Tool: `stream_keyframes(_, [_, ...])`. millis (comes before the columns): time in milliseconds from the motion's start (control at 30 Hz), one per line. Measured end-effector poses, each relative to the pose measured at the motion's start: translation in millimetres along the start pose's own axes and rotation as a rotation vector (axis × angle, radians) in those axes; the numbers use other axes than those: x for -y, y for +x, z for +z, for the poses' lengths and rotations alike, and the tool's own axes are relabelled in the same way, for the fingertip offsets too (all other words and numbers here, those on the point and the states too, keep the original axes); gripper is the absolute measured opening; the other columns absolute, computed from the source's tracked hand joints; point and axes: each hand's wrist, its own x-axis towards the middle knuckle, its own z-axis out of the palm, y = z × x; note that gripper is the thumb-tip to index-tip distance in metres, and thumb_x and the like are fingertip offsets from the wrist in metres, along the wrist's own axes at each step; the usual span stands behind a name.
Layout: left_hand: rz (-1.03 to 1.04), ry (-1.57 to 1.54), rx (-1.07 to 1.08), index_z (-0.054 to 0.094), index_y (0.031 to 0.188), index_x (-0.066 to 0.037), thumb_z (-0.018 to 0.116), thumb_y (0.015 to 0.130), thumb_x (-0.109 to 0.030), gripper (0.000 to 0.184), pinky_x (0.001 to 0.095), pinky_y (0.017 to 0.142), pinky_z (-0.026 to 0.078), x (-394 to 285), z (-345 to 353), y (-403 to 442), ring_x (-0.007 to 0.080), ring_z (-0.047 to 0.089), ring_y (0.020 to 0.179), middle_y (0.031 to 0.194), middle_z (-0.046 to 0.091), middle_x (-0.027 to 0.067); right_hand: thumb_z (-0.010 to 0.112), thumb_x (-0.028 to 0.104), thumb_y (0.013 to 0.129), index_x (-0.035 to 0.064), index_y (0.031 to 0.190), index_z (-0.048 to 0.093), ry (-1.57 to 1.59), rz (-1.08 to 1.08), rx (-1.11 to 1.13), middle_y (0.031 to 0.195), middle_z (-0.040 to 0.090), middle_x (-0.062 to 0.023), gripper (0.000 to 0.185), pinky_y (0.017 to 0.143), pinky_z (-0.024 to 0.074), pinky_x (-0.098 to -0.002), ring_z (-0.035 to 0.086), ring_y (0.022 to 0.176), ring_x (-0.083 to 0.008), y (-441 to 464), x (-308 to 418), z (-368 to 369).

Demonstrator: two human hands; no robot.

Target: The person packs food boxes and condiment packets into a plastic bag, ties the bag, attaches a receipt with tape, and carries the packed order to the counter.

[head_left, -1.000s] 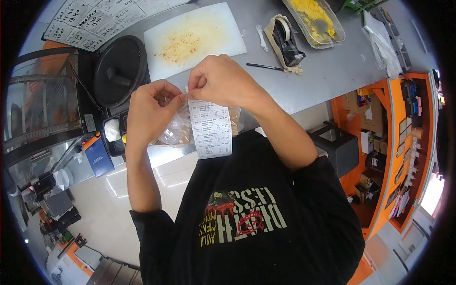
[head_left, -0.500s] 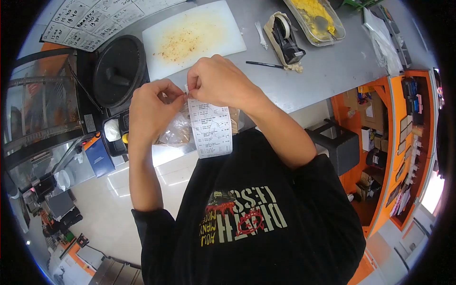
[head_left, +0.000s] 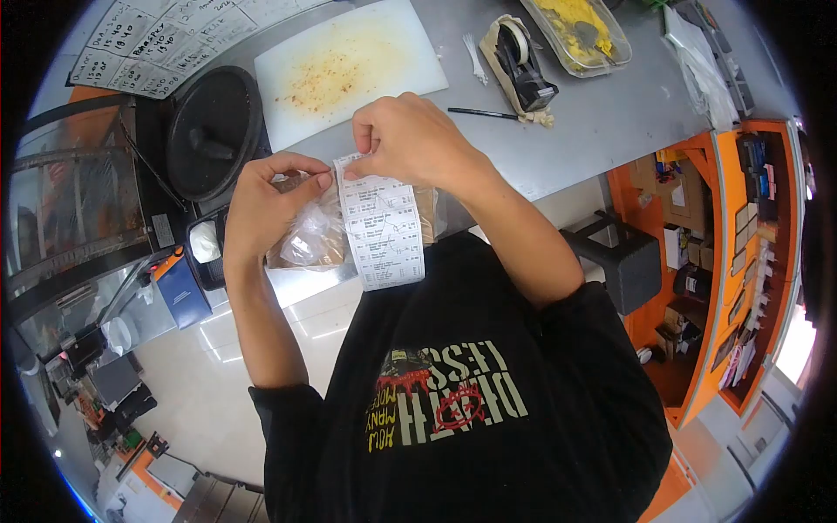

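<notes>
My right hand [head_left: 410, 144] pinches the top of a long printed receipt [head_left: 384, 231] between thumb and fingers. The receipt hangs down toward my shirt, over brown packages in clear plastic. My left hand [head_left: 275, 205] is just left of the receipt's top, its thumb and forefinger drawn close together at the clear plastic bag [head_left: 316, 234]; the fingertips' exact hold on it is hard to see. Part of the bag and its brown contents lie behind the receipt and my hands.
A stained white cutting board [head_left: 349, 65] lies ahead on the metal counter [head_left: 575, 131]. To its right are a pen [head_left: 482, 113], a tape dispenser [head_left: 520, 70] and a tub of yellow food [head_left: 580, 39]. A round black lid [head_left: 214, 131] sits left, near a blue box [head_left: 183, 292].
My left fingertips have shifted left, off the receipt's top edge. My right thumb now lies flat over the receipt's upper part. More of the plastic bag shows between the hands.
</notes>
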Motion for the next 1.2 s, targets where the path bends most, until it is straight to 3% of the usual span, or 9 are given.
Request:
stream_keyframes(100, [0.038, 0.046, 0.049, 0.074, 0.098, 0.001, 0.073, 0.085, -0.003, 0.013, 0.0245, 0.073, 0.046, 4.4, -3.4, 0.2, 0.0072, 0.059, 0.078, 0.089, 0.071, 0.0032, 0.086, 0.024, 0.069, 0.0043, 0.084, 0.07, -0.036, -0.011, -0.041, 0.078, 0.071, -0.0122, 0.029, 0.069, 0.0529, -0.039, 0.069, 0.074, -0.0289, -3.2, -10.1, -1.5])
stream_keyframes(333, [0.383, 0.019, -0.173, 0.068, 0.117, -0.002, 0.061, 0.083, 0.009, 0.037, 0.0314, 0.097, 0.043, 29.3, -17.0, -47.9, 0.022, 0.057, 0.115, 0.125, 0.061, 0.0101, 0.081, 0.022, 0.075, 0.0052, 0.092, 0.07, 0.195, -0.07, -0.051, 0.083, 0.071, -0.0125, 0.026, 0.073, 0.0522, -0.0439, 0.069, 0.084, -0.033, -46.8, 2.8, -26.3])
stream_keyframes(433, [0.443, 0.255, -0.114, 0.068, 0.117, -0.002, 0.065, 0.076, 0.011, 0.043, 0.032, 0.098, 0.043, 5.8, -7.3, -72.6, 0.0233, 0.057, 0.117, 0.131, 0.058, 0.0122, 0.083, 0.024, 0.076, 0.004, 0.098, 0.07, 0.211, -0.322, -0.024, 0.082, 0.069, -0.0102, 0.033, 0.065, 0.0521, -0.0347, 0.067, 0.073, -0.0255, -56.9, 23.3, -4.3])
stream_keyframes(600, [0.399, -0.025, -0.235, 0.071, 0.099, 0.002, 0.071, 0.075, 0.011, 0.026, 0.0312, 0.093, 0.046, 24.8, -6.7, -65.8, 0.0217, 0.065, 0.098, 0.1, 0.071, 0.0106, 0.08, 0.019, 0.082, 0.0032, 0.103, 0.072, 0.311, -0.473, -0.123, 0.084, 0.069, -0.0095, 0.027, 0.065, 0.052, -0.0323, 0.065, 0.072, -0.0214, -40.3, 34.9, 32.8])
stream_keyframes(733, [0.44, -0.29, -0.341, 0.071, 0.101, 0.002, 0.068, 0.085, 0.007, 0.017, 0.0304, 0.095, 0.047, 42.5, -2.2, -58.7, 0.0181, 0.064, 0.101, 0.105, 0.071, 0.0106, 0.075, 0.015, 0.085, 0.0008, 0.096, 0.075, 0.641, -0.29, -0.036, 0.081, 0.072, -0.0131, 0.018, 0.069, 0.0524, -0.0347, 0.068, 0.073, -0.0223, -27.7, 36.4, 32.6])
stream_keyframes(867, [0.466, -0.445, -0.32, 0.068, 0.108, 0.001, 0.062, 0.095, 0.003, 0.014, 0.0302, 0.096, 0.046, 47.2, 4.1, -58.4, 0.0169, 0.064, 0.102, 0.106, 0.071, 0.0102, 0.073, 0.015, 0.09, -0.0022, 0.097, 0.074, 0.801, -0.068, -0.203, 0.081, 0.073, -0.0153, 0.018, 0.066, 0.0516, -0.0299, 0.066, 0.067, -0.0156, -26.9, 33.0, 41.0])
stream_keyframes(967, [0.52, -0.4, -0.252, 0.068, 0.106, 0.001, 0.062, 0.095, 0.004, 0.013, 0.0303, 0.096, 0.046, 56.9, -3.5, -53.7, 0.017, 0.064, 0.101, 0.105, 0.071, 0.01, 0.069, 0.014, 0.095, -0.0002, 0.101, 0.073, 0.702, -0.05, -0.326, 0.086, 0.071, -0.0035, 0.016, 0.065, 0.0515, -0.0248, 0.062, 0.076, -0.0082, -33.2, 36.4, 57.5])
stream_keyframes(1067, [0.626, -0.292, -0.188, 0.067, 0.102, 0.001, 0.064, 0.09, 0.004, 0.012, 0.028, 0.089, 0.045, 51.9, -13.0, -49.2, 0.0157, 0.061, 0.096, 0.104, 0.068, 0.0084, 0.064, 0.008, 0.097, -0.0013, 0.102, 0.069, 0.679, 0.043, -0.403, 0.086, 0.07, -0.0056, 0.012, 0.067, 0.0521, -0.0277, 0.063, 0.077, -0.0093, -42.4, 64.7, 67.5])
stream_keyframes(1200, [0.767, -0.247, -0.049, 0.065, 0.098, 0.001, 0.066, 0.083, 0.006, 0.016, 0.0266, 0.081, 0.044, 58.0, -26.2, -46.8, 0.0157, 0.058, 0.092, 0.101, 0.063, 0.0078, 0.056, 0.002, 0.092, -0.0001, 0.099, 0.058, 0.416, -0.116, -0.656, 0.083, 0.063, -0.0187, 0.007, 0.068, 0.05, -0.0459, 0.063, 0.076, -0.0414, -53.0, 92.1, 91.8])
